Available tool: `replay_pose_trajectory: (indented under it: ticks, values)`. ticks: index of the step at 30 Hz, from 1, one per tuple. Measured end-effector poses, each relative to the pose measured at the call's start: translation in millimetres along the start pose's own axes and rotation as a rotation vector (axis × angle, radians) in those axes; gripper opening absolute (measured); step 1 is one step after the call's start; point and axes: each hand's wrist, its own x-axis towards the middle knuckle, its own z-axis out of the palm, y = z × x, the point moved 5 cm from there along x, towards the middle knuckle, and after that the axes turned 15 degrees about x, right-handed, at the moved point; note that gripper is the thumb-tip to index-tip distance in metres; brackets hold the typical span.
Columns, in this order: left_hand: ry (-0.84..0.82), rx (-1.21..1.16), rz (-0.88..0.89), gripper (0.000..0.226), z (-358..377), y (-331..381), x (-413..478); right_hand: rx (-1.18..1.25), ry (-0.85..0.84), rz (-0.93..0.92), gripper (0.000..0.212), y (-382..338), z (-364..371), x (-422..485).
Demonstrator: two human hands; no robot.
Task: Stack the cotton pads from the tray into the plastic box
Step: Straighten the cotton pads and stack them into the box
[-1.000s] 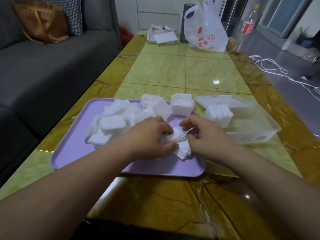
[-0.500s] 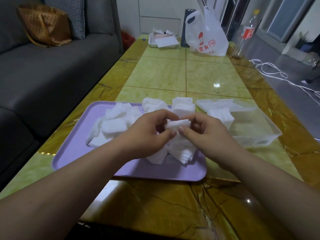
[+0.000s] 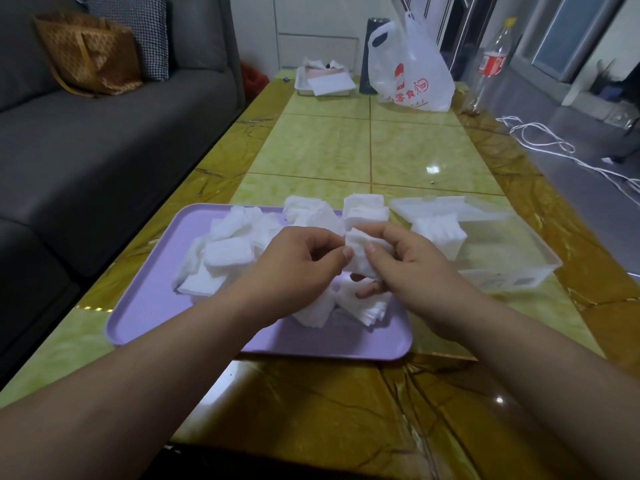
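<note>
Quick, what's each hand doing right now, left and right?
Left hand: closed, pinching the small stack of cotton pads above the tray.
Right hand: closed on the same stack from the other side.

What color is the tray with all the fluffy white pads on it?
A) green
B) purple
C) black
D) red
B: the tray under the loose cotton pads is light purple, sitting on the yellow-green table, while both hands hold a small stack of pads above it.
</note>
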Motion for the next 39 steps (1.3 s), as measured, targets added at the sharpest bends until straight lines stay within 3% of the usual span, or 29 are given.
replay_pose_trajectory:
  ticks: [4,8,10,13,17,21,25,29,33,39]
  values:
    - [0.061,0.126,0.077,0.018,6.4,1.9,4.6,-0.098,0.116,-0.037,0.029,-2.6,-3.1,-2.3]
    - [-0.174,0.471,0.155,0.042,26.0,-0.5,2.4,-0.128,0.278,-0.084,0.031,-2.5,-12.0,-2.8]
    - [-0.24,0.528,0.169,0.054,29.3,0.2,1.5,-0.099,0.306,-0.091,0.033,-4.3,-12.7,-4.0]
    - [-0.275,0.466,0.111,0.058,27.9,-1.2,2.9,-0.08,0.33,-0.11,0.034,-8.4,-13.9,-4.9]
    - [-0.198,0.374,0.08,0.021,22.0,-5.6,4.3,-0.081,0.355,-0.114,0.034,-8.2,-17.3,-5.0]
    - [-0.103,0.251,0.057,0.003,13.7,-7.0,2.3,-0.064,0.386,-0.11,0.033,-6.0,-20.7,-3.9]
    - [0.015,0.115,0.014,0.004,-2.1,-2.9,2.0,-0.039,0.38,-0.095,0.026,-4.8,-22.3,-2.9]
    - [-0.098,-0.222,-0.007,0.007,-6.5,-1.0,0.2,0.118,0.348,-0.022,0.019,-2.1,-24.2,0.7]
    - [-0.126,-0.233,0.004,0.008,-3.1,-2.2,-0.5,0.251,0.174,0.058,0.026,-0.6,-16.2,3.1]
    - [-0.076,-0.192,-0.017,0.008,-4.8,-7.1,2.3,0.248,0.029,0.1,0.033,1.3,-5.6,2.4]
